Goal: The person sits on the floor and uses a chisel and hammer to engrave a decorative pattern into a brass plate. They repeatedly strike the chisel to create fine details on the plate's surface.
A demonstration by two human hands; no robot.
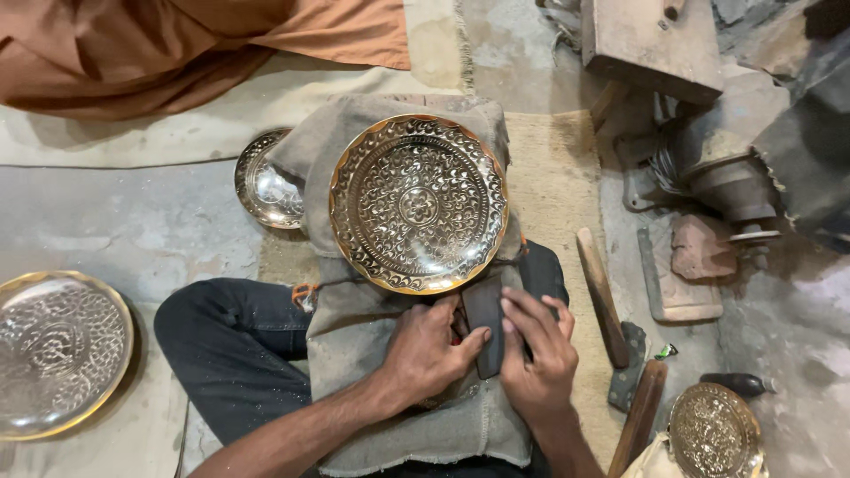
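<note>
Both hands grip one dark block: my left hand (425, 350) and right hand (536, 350) close around it (487, 323). I'd worry the brass plate (418, 204), resting on cloth (354, 336) over my knee, could slide.

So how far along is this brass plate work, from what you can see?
The engraved plate on the lap cloth already carries a full floral pattern and shines. Both hands, left hand and right hand, are on a dark flat block at its near rim, so some work there seems in hand. Other patterned plates wait around: left plate, half-hidden plate, small plate. Whether those need more I cannot tell.
</note>
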